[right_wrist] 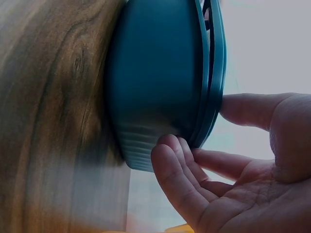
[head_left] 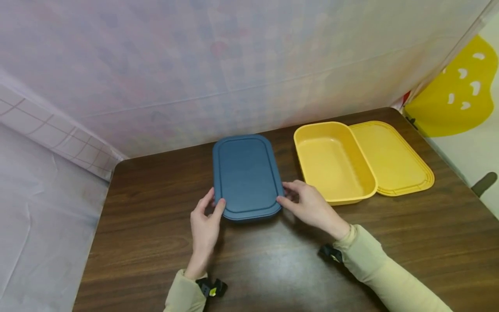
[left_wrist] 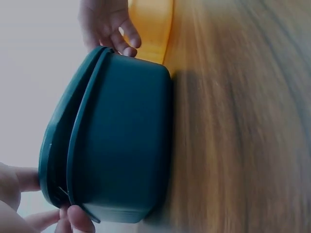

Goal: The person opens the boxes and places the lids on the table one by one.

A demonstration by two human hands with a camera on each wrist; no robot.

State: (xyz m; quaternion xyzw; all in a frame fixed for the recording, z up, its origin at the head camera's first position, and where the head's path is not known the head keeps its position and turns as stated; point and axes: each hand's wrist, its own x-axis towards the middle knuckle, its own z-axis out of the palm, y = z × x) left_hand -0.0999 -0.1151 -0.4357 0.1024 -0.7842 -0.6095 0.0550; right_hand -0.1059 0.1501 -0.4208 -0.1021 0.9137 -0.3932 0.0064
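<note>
A dark blue lidded box (head_left: 247, 175) lies in the middle of the brown table (head_left: 273, 268). My left hand (head_left: 215, 200) pinches its near-left corner, thumb on the lid's edge. My right hand (head_left: 283, 193) grips the near-right corner. The right wrist view shows the thumb of the right hand (right_wrist: 194, 128) against the lid's edge and the fingers curled under the rim of the blue box (right_wrist: 155, 82). In the left wrist view the left hand (left_wrist: 53, 213) holds the rim of the blue box (left_wrist: 126, 141), and a narrow gap shows between lid and box.
An open yellow box (head_left: 304, 130) stands just right of the blue one, with its yellow lid (head_left: 393, 158) flat beside it near the table's right edge. A pale sheet hangs along the back and left. Bare tabletop lies in front of the hands.
</note>
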